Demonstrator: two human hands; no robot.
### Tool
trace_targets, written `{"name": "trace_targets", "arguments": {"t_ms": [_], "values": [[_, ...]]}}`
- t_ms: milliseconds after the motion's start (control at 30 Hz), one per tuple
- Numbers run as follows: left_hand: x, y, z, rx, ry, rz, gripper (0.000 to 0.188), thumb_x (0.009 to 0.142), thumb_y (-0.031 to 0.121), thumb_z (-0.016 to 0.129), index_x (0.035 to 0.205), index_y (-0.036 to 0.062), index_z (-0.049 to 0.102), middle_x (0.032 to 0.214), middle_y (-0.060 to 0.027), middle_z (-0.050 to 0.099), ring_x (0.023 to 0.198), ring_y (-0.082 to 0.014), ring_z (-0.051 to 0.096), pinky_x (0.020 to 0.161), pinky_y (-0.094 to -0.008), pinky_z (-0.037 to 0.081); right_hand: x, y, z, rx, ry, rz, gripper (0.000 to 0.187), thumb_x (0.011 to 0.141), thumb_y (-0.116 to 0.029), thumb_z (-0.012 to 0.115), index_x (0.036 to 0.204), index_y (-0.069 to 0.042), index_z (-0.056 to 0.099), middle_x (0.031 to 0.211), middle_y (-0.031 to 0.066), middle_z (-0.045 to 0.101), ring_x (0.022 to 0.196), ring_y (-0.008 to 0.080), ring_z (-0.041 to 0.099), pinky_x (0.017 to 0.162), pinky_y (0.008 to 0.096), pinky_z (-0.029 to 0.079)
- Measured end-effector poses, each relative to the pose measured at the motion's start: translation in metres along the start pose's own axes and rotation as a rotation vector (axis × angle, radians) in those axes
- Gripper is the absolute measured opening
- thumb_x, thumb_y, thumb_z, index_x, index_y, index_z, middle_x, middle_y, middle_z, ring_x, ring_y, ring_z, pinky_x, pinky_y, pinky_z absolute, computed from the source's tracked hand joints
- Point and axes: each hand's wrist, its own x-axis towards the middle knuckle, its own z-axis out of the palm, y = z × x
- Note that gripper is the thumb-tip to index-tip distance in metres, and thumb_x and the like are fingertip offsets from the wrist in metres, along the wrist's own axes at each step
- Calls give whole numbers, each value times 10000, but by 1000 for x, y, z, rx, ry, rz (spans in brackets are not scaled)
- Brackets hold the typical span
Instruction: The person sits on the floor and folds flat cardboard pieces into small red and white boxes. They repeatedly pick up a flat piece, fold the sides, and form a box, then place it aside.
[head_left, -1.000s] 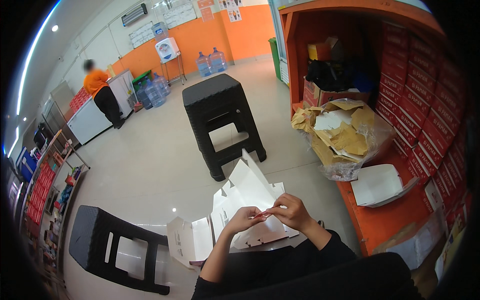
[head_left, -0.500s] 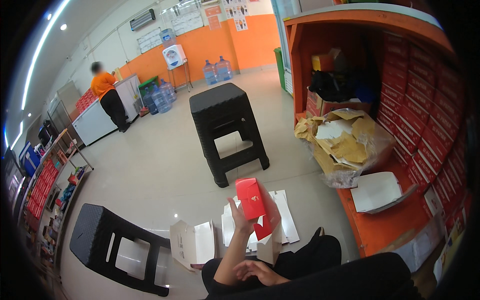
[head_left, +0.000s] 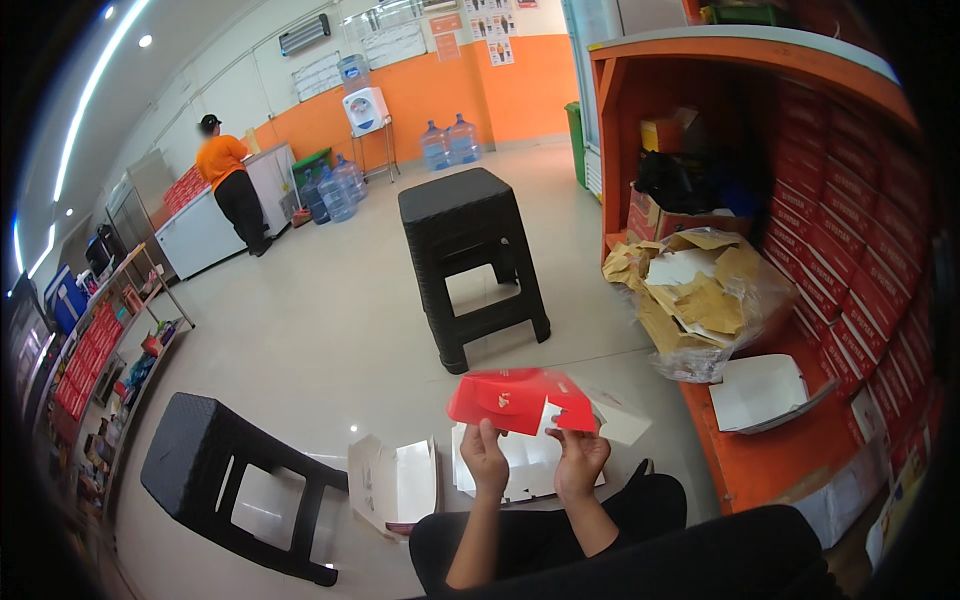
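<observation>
Above my lap I hold a partly folded red cardboard box (head_left: 515, 393), its white inside showing at the right end. My left hand (head_left: 485, 462) grips the near left edge, thumb up against the red side. At the right end my right hand (head_left: 580, 462) pinches the cut tabs, with a pale flap sticking out beyond it. White flat box blanks (head_left: 515, 465) lie on the floor beneath the box. Left of them sits an opened white box (head_left: 410, 480) with its lid folded back.
Black plastic stools stand ahead (head_left: 470, 260) and at the left (head_left: 225, 470). On the right, an orange shelf (head_left: 715, 450) bears an open white box (head_left: 762, 392), torn brown paper in plastic (head_left: 700, 290) and stacked red boxes (head_left: 850, 240). A person in orange (head_left: 225, 165) stands by a white freezer (head_left: 205, 235).
The red box has turned from upright to lying sideways. My right hand has risen from my lap and taken hold of its right end. The far person has turned slightly.
</observation>
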Motion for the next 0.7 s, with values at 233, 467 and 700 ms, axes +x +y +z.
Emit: {"name": "trace_targets", "arguments": {"t_ms": [233,467,700], "values": [[-11,10,-14,98,133,46,224,949,116,442,811,-28,543,720,-67,579,678,-109,530,639,-245,427,9,-9,2,115,-80,233,442,941,-400,383,994,-2,570,858,119,647,704,242,636,582,364,536],[-31,15,-9,-86,297,-99,228,932,149,515,794,-18,589,757,-66,638,690,-82,574,644,-211,448,16,-9,-8,-565,-223,-283,160,820,-21,632,954,65,609,744,100,632,630,139,610,574,253,511],[-54,26,12,-159,358,10,138,891,50,558,835,-45,641,795,-65,660,748,-89,593,676,-224,460,1,-16,3,-98,-248,358,234,805,3,642,1023,56,575,801,85,623,654,141,603,617,256,513]]}}
